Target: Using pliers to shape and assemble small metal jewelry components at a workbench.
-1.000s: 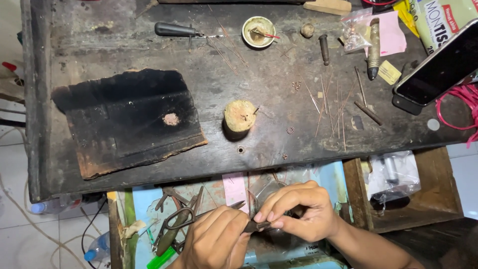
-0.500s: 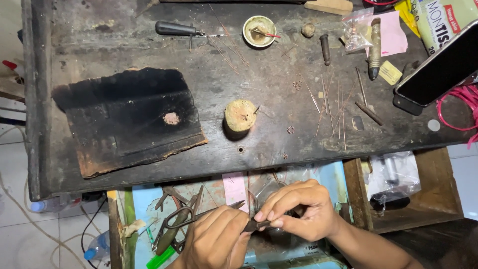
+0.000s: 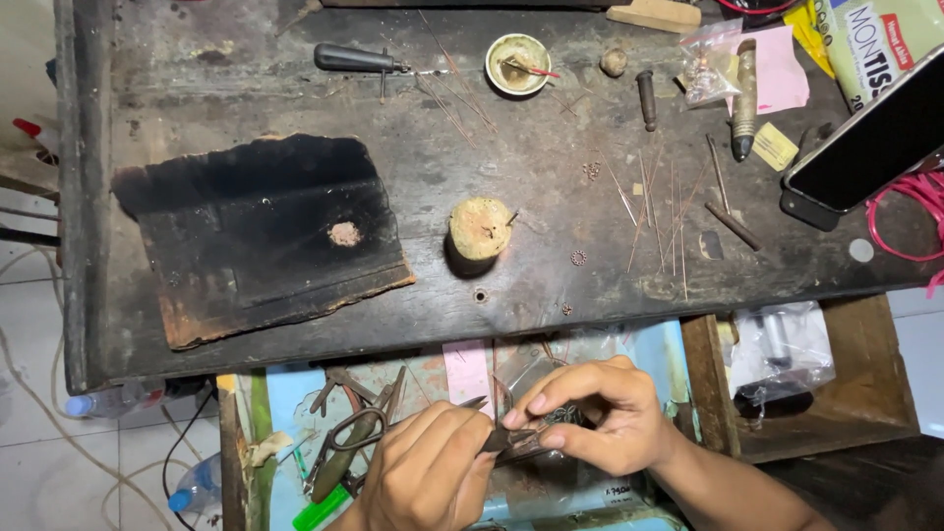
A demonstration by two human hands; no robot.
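Small metal piece (image 3: 531, 440) pinched in right-hand grip (image 3: 590, 418), left-hand grip (image 3: 433, 472) clamped on tweezers (image 3: 462, 411); keep both braced close, tips steady.

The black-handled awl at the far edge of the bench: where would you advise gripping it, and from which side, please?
Probably the thick black handle of the awl, coming from above. It lies flat with bare bench around the handle, while its thin metal tip points toward the small round dish and loose wires.

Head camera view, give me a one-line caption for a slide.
Left hand and right hand pinch a small metal piece together over an open drawer, below a dark worn workbench strewn with wires and tools.
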